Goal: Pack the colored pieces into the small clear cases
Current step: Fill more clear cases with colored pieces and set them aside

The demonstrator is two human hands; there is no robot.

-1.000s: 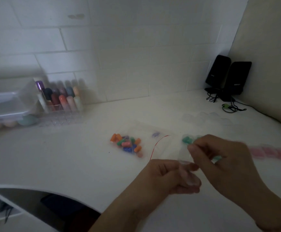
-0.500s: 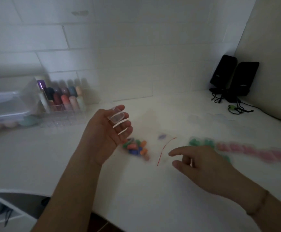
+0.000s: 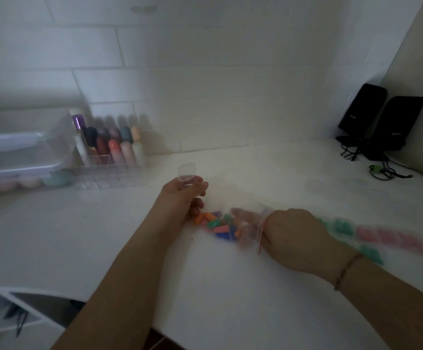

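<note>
A white tiled wall [image 3: 205,72] backs a broad white desk [image 3: 104,236] that runs into a corner. At far left sits a clear plastic storage box [image 3: 23,152], and beside it a clear organiser of pastel rounded bottles [image 3: 112,147]. In the right corner stand two black speakers [image 3: 379,120] with tangled black cables [image 3: 382,170]. A blurred row of filled green and pink cases [image 3: 382,236] trails off to the right, partly hidden behind the right forearm. The left hand [image 3: 180,198] pinches a small clear hinged case [image 3: 187,174] above the desk, its lid standing open and pointing upward. Just below lies the heap of colored capsule-shaped pieces [image 3: 218,224], their long axes pointing every way. The right hand [image 3: 291,231] rests just right of the heap, blurred fingers reaching left into a clear plastic bag with a red strip [image 3: 258,228]; its grip cannot be made out.
</note>
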